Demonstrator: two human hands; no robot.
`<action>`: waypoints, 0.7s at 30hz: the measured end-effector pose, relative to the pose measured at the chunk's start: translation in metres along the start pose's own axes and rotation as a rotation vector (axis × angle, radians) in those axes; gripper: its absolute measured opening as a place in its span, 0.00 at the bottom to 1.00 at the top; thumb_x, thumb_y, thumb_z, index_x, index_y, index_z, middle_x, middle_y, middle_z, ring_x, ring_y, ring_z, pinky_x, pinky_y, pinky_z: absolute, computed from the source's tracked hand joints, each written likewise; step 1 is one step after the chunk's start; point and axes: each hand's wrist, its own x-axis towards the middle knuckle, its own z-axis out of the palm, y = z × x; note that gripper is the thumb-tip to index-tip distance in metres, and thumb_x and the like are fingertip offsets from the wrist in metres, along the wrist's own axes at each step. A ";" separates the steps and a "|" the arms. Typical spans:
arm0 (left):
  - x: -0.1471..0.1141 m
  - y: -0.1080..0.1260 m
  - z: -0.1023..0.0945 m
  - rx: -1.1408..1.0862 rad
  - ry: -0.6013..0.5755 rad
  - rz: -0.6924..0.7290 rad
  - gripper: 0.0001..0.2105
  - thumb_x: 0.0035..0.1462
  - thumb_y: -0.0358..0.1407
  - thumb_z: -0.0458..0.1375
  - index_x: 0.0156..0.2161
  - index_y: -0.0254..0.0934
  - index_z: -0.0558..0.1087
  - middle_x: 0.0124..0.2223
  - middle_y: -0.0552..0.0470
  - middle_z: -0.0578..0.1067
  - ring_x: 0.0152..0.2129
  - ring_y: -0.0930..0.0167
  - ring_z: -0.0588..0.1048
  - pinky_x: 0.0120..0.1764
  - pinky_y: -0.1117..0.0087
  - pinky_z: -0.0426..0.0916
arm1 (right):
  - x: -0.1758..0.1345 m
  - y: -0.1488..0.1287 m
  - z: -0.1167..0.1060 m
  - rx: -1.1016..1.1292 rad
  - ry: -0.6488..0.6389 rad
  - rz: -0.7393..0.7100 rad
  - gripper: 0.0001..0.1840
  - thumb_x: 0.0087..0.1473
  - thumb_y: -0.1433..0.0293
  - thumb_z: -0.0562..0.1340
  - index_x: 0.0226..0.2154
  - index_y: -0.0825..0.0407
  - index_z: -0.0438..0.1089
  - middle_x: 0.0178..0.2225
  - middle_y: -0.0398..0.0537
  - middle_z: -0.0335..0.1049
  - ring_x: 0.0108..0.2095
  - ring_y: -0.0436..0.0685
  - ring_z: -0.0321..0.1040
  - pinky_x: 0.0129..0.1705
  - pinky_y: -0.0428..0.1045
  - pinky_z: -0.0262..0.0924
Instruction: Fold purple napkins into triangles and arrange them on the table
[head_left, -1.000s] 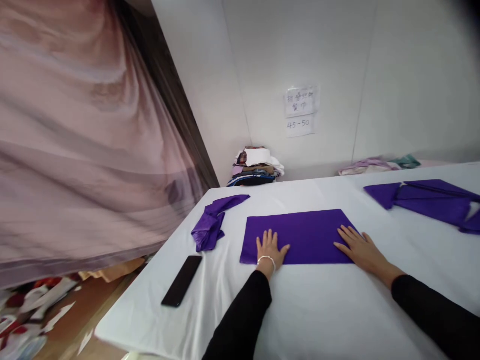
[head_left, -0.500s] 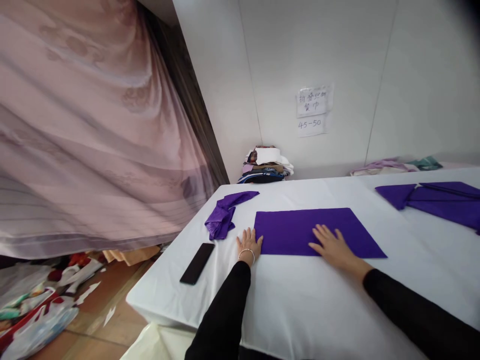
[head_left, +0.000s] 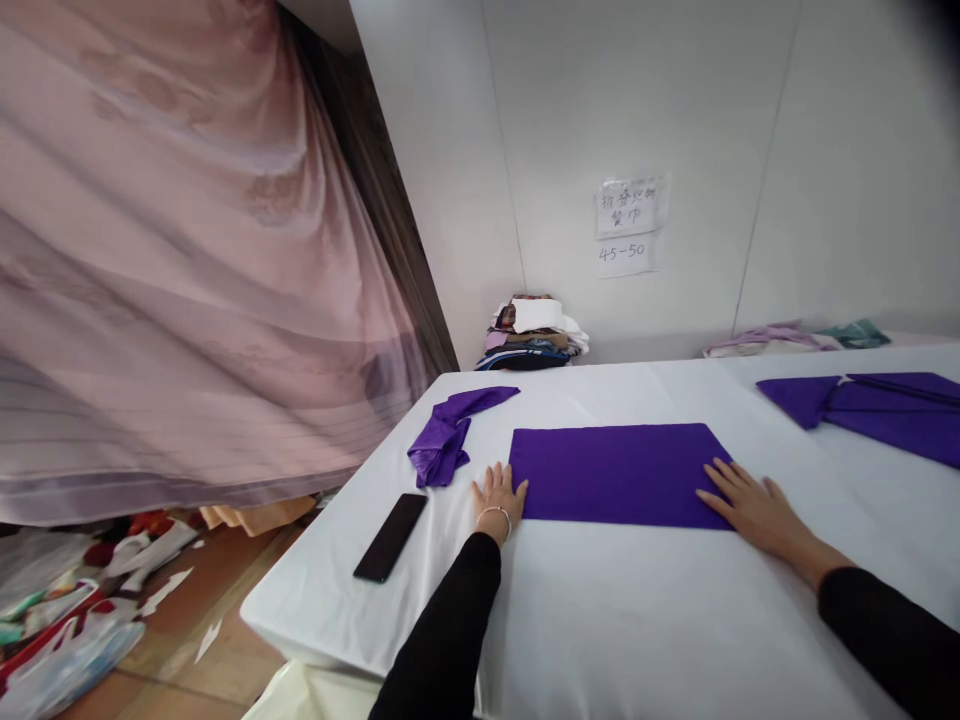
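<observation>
A folded purple cloth napkin [head_left: 611, 475] lies flat on the white-covered table [head_left: 630, 610]. At its left edge rests my left hand [head_left: 496, 497], fingers spread, with the fingertips at the cloth's side. My right hand [head_left: 757, 508] lies flat over the napkin's right end and hides part of that edge. Neither hand grips anything. To the left of the napkin sits a crumpled purple cloth [head_left: 442, 440], and nearer me a black phone [head_left: 391, 537].
More purple cloth with dark strips [head_left: 885, 410] is spread at the right. Behind the table stands a stack of folded clothes [head_left: 534, 335]. A pink curtain [head_left: 187, 250] hangs at the left. Plastic bags [head_left: 75, 645] and scraps litter the floor. Handwritten paper signs [head_left: 628, 225] are on the wall.
My right hand has slid right across the napkin, from its middle to its right end. The left hand has stayed at the left edge.
</observation>
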 end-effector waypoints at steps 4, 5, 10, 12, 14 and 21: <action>0.012 0.039 -0.002 -0.006 0.015 0.071 0.33 0.57 0.52 0.33 0.62 0.33 0.48 0.65 0.44 0.43 0.61 0.57 0.39 0.57 0.45 0.33 | -0.009 0.033 0.017 -0.055 0.073 -0.014 0.24 0.52 0.60 0.44 0.47 0.38 0.68 0.59 0.48 0.53 0.60 0.70 0.42 0.51 0.74 0.40; 0.017 0.053 -0.001 -0.012 0.010 0.117 0.33 0.56 0.53 0.33 0.62 0.35 0.48 0.66 0.47 0.43 0.61 0.59 0.39 0.58 0.47 0.33 | -0.009 0.033 0.020 -0.065 0.089 -0.023 0.24 0.52 0.60 0.44 0.47 0.38 0.68 0.59 0.48 0.53 0.60 0.71 0.42 0.51 0.74 0.40; 0.045 0.104 0.009 -0.052 -0.024 0.267 0.35 0.54 0.58 0.30 0.62 0.41 0.49 0.65 0.54 0.45 0.62 0.63 0.40 0.60 0.53 0.34 | -0.008 0.029 0.027 -0.083 0.129 -0.016 0.25 0.53 0.59 0.43 0.48 0.38 0.66 0.59 0.47 0.53 0.60 0.69 0.43 0.52 0.72 0.41; 0.058 0.102 0.010 -0.061 -0.029 0.243 0.36 0.54 0.58 0.30 0.62 0.38 0.48 0.65 0.52 0.46 0.61 0.62 0.41 0.60 0.53 0.36 | -0.008 0.029 0.027 -0.062 0.131 0.013 0.27 0.53 0.57 0.42 0.50 0.40 0.65 0.60 0.48 0.52 0.60 0.68 0.42 0.53 0.71 0.41; 0.071 0.089 0.010 -0.064 -0.026 0.193 0.37 0.54 0.57 0.30 0.62 0.36 0.48 0.65 0.50 0.46 0.61 0.62 0.40 0.60 0.53 0.36 | -0.008 0.028 0.026 -0.042 0.116 0.031 0.27 0.53 0.56 0.42 0.50 0.41 0.65 0.60 0.48 0.52 0.60 0.68 0.42 0.53 0.71 0.40; 0.099 0.023 0.003 -0.052 -0.011 -0.013 0.35 0.55 0.56 0.31 0.62 0.36 0.47 0.65 0.50 0.45 0.61 0.64 0.41 0.59 0.53 0.37 | -0.009 0.024 0.017 0.030 0.075 0.054 0.28 0.53 0.53 0.42 0.48 0.40 0.67 0.59 0.48 0.53 0.60 0.69 0.41 0.54 0.71 0.38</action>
